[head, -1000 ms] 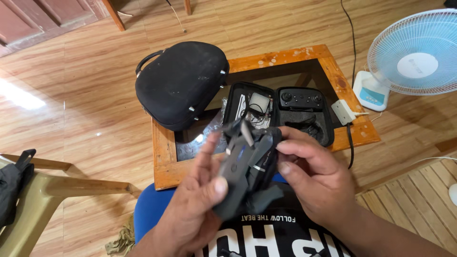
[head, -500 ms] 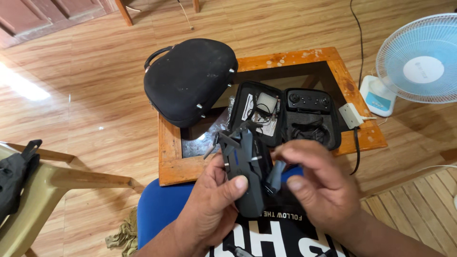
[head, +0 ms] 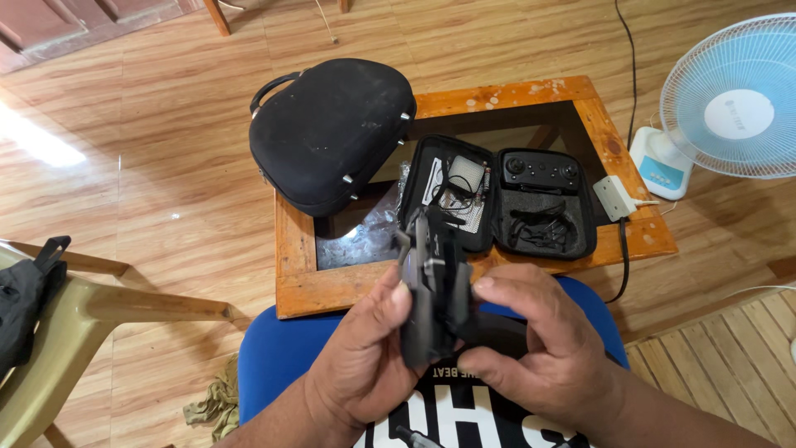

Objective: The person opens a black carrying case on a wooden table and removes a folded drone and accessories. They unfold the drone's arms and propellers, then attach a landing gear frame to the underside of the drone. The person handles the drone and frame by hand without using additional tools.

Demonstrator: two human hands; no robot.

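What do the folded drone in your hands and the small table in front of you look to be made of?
Folded drone: apparently hard plastic, matte dark grey, with smooth moulded edges. Small table: wooden frame, glossy orange-brown varnish with visible grain and pale worn spots; its dark centre panel looks like glass, since it throws reflections.

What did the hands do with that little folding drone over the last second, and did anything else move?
The right hand, which had let go and hovered open beside the folding drone, has closed on its side again. The left hand kept hold, turning it more edge-on. The open case, black bag and fan stayed put on and around the table.
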